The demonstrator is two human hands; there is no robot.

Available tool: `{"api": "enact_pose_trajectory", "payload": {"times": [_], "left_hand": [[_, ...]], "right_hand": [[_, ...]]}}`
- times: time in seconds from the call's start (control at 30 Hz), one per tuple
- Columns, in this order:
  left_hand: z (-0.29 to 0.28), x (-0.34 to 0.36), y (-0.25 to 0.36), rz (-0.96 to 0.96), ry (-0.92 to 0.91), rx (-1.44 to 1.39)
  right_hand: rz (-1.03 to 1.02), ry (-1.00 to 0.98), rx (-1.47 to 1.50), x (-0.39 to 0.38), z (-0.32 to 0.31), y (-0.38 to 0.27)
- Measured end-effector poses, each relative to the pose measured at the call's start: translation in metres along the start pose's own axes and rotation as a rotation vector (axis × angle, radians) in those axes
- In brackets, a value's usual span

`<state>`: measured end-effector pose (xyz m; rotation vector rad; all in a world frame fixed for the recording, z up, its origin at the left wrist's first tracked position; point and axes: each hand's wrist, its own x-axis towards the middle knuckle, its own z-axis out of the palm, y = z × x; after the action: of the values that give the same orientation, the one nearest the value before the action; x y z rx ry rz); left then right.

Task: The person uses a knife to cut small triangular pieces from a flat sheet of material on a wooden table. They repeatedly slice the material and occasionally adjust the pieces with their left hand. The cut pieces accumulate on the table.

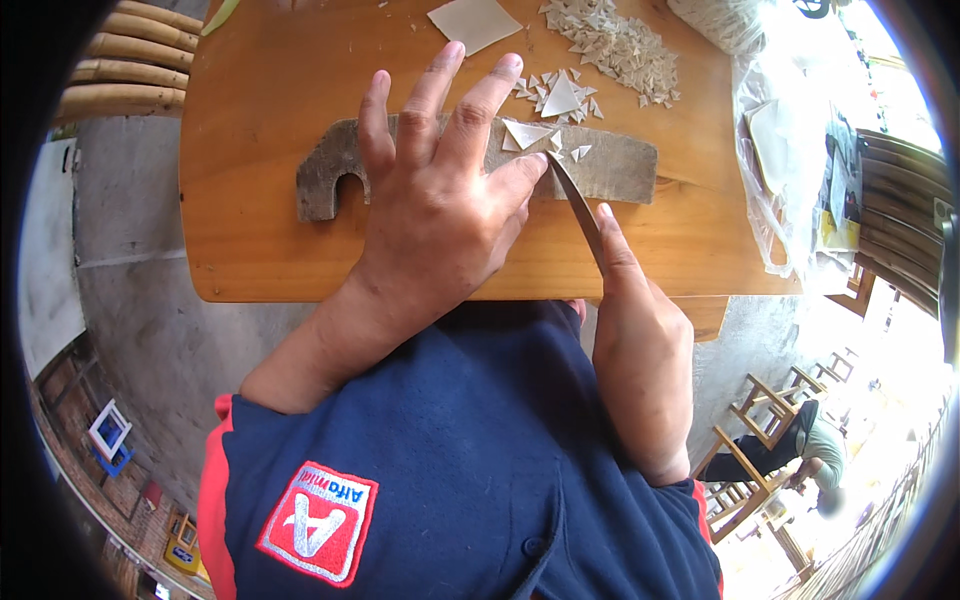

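Observation:
A worn wooden cutting board (pixel 610 170) with a notch at its left end lies along the near part of the table. My left hand (pixel 430 200) rests over it, three fingers stretched and spread apart. Another fingertip of that hand presses down beside the tip of a knife (pixel 577 205); what lies under it is hidden. The knife's handle is in my right hand (pixel 645 350), whose index finger runs along the back of the blade. Just beyond the knife tip, a thin white triangular piece (pixel 525 134) and several small white triangles (pixel 581 153) sit on the board.
Behind the board are a larger white triangle (pixel 562 97) among small bits, a heap of cut pieces (pixel 615 45) and a white square sheet (pixel 474 22). A clear plastic bag (pixel 760 160) covers the table's right side. At lower right, a person (pixel 815 450) bends near wooden stools.

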<state>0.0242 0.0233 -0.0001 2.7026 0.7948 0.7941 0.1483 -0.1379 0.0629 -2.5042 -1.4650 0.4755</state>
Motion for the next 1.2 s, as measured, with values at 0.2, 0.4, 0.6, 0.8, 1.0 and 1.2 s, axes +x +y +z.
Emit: {"api": "enact_pose_trajectory", "payload": {"times": [0.2, 0.4, 0.6, 0.8, 1.0, 1.2], "left_hand": [[0.001, 0.005, -0.006, -0.102, 0.007, -0.100], [0.013, 0.016, -0.014, -0.138, -0.015, -0.044], [0.015, 0.016, -0.014, -0.131, 0.007, -0.055], [0.015, 0.017, -0.020, -0.144, 0.025, -0.134], [0.001, 0.016, -0.025, -0.230, 0.044, -0.404], [-0.006, 0.010, -0.016, -0.271, -0.036, -0.416]], "right_hand": [[-0.021, 0.000, 0.177, 0.003, -0.008, 0.009], [-0.036, -0.069, 0.150, 0.010, -0.010, 0.013], [0.022, 0.065, 0.332, 0.032, -0.009, 0.041], [-0.100, 0.085, 0.385, 0.042, -0.007, 0.059], [-0.172, -0.185, 0.234, 0.057, -0.027, 0.080], [-0.157, -0.104, 0.143, 0.095, -0.045, 0.099]]}}
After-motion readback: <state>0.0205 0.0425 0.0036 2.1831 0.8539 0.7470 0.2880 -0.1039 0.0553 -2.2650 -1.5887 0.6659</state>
